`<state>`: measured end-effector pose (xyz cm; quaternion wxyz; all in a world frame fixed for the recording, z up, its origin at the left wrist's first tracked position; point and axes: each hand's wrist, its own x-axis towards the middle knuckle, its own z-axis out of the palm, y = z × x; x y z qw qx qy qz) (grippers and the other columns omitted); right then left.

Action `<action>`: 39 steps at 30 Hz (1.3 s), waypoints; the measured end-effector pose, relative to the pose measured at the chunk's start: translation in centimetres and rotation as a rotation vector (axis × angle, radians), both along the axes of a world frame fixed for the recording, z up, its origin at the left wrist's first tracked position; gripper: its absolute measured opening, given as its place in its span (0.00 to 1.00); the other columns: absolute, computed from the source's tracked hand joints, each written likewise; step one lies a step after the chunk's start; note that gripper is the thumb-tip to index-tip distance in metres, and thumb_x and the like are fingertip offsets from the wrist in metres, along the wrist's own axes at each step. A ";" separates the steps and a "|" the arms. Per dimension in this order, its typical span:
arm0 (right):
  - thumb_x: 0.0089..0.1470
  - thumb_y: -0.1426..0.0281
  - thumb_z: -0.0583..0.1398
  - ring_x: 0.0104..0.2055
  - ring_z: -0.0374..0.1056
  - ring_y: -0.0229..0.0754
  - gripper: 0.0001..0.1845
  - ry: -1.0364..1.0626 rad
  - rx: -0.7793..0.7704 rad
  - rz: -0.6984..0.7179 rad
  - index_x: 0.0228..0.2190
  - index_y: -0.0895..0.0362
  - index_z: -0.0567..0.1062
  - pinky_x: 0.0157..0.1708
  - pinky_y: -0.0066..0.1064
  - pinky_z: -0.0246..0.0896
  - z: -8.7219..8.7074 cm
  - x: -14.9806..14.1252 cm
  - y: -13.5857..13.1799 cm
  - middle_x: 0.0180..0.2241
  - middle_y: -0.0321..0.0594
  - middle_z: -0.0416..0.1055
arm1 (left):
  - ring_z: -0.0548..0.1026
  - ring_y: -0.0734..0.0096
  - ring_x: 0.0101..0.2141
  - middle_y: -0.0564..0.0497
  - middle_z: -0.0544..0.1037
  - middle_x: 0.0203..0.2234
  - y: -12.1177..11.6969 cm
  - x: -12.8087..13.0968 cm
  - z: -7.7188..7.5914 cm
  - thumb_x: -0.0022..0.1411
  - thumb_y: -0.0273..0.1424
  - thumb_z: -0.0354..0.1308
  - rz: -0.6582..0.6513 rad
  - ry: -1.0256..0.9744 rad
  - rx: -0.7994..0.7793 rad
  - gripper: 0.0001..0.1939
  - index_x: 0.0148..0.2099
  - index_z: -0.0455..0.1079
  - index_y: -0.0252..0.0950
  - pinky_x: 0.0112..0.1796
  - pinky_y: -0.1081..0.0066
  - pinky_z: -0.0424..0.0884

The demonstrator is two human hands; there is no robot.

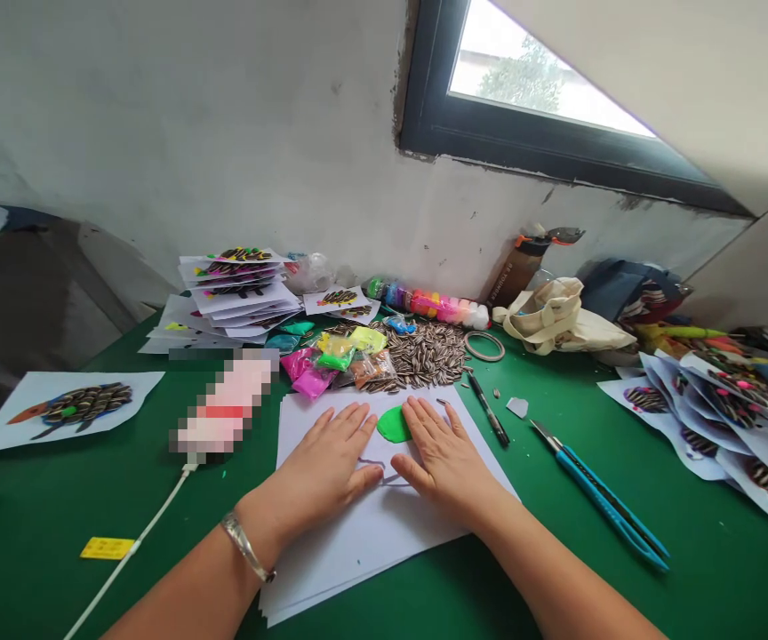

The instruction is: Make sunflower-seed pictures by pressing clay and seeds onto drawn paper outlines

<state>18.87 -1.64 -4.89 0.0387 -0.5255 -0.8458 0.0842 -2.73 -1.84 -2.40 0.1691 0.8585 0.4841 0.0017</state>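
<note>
A flat, rounded patch of bright green modelling clay lies on the top sheet of a stack of white paper. My right hand rests flat with its fingers stretched out, the fingertips touching the clay's right edge and partly covering it. To the left of the clay, my left hand lies palm down on the paper, fingers extended and holding nothing. Behind the paper are small bags of coloured clay and a heap of striped sunflower seeds.
On the right lie a black pen, a blue utility knife and a pile of seed pictures. More pictures are stacked at back left. A white cable crosses the green table. A bottle stands by the wall.
</note>
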 end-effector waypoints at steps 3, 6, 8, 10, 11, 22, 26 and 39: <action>0.61 0.45 0.43 0.69 0.38 0.52 0.44 -0.035 -0.059 -0.010 0.65 0.66 0.50 0.66 0.54 0.31 0.7 -0.1 -0.2 0.67 0.50 0.41 | 0.49 0.57 0.66 0.43 0.51 0.67 0.3 -0.3 -0.3 0.67 0.45 0.50 -0.006 -0.055 -0.005 0.33 0.68 0.52 0.37 0.64 0.52 0.45; 0.61 0.45 0.43 0.69 0.37 0.53 0.45 -0.050 -0.112 -0.002 0.65 0.66 0.50 0.66 0.54 0.31 1.3 -0.2 -0.6 0.67 0.52 0.41 | 0.49 0.58 0.66 0.43 0.52 0.67 0.8 -0.7 -0.4 0.67 0.46 0.49 -0.004 -0.097 -0.011 0.32 0.68 0.53 0.37 0.64 0.53 0.46; 0.61 0.45 0.43 0.69 0.37 0.53 0.44 -0.033 -0.121 0.001 0.65 0.66 0.51 0.66 0.55 0.31 1.5 -0.2 -1.0 0.67 0.52 0.42 | 0.49 0.58 0.66 0.43 0.52 0.67 1.0 -1.1 -0.3 0.67 0.47 0.48 0.008 -0.103 -0.024 0.33 0.68 0.53 0.37 0.64 0.54 0.46; 0.61 0.45 0.42 0.69 0.38 0.53 0.44 -0.008 -0.118 0.000 0.64 0.65 0.53 0.66 0.55 0.31 1.6 -0.2 -1.4 0.67 0.51 0.43 | 0.47 0.57 0.66 0.43 0.50 0.67 1.2 -1.5 0.0 0.64 0.52 0.49 0.009 -0.103 -0.061 0.37 0.68 0.53 0.37 0.64 0.53 0.44; 0.62 0.45 0.41 0.69 0.39 0.52 0.43 0.006 -0.115 0.001 0.64 0.65 0.53 0.66 0.55 0.31 1.6 -0.2 -1.6 0.67 0.51 0.44 | 0.46 0.55 0.67 0.42 0.49 0.67 1.3 -1.6 0.2 0.62 0.54 0.50 0.004 -0.104 -0.087 0.39 0.68 0.53 0.37 0.64 0.53 0.44; 0.63 0.59 0.51 0.65 0.53 0.54 0.29 0.059 0.072 -0.042 0.61 0.57 0.62 0.62 0.55 0.47 2.5 1.8 -1.1 0.63 0.49 0.56 | 0.50 0.50 0.65 0.43 0.54 0.66 1.5 -2.2 -0.5 0.66 0.46 0.51 0.010 -0.133 0.001 0.29 0.65 0.60 0.41 0.62 0.49 0.51; 0.61 0.69 0.52 0.48 0.71 0.47 0.18 0.155 0.142 -0.080 0.48 0.53 0.75 0.47 0.38 0.66 2.3 3.7 -0.3 0.48 0.44 0.75 | 0.52 0.50 0.65 0.45 0.57 0.66 1.6 -2.3 -0.9 0.66 0.41 0.52 0.008 -0.151 0.044 0.26 0.64 0.61 0.42 0.62 0.50 0.52; 0.60 0.75 0.54 0.40 0.68 0.45 0.14 0.121 0.154 -0.007 0.40 0.53 0.78 0.41 0.35 0.65 3.1 2.4 -1.1 0.37 0.42 0.76 | 0.57 0.53 0.63 0.41 0.65 0.61 1.5 -0.8 -0.4 0.67 0.37 0.52 0.022 -0.200 0.151 0.22 0.60 0.66 0.36 0.61 0.51 0.55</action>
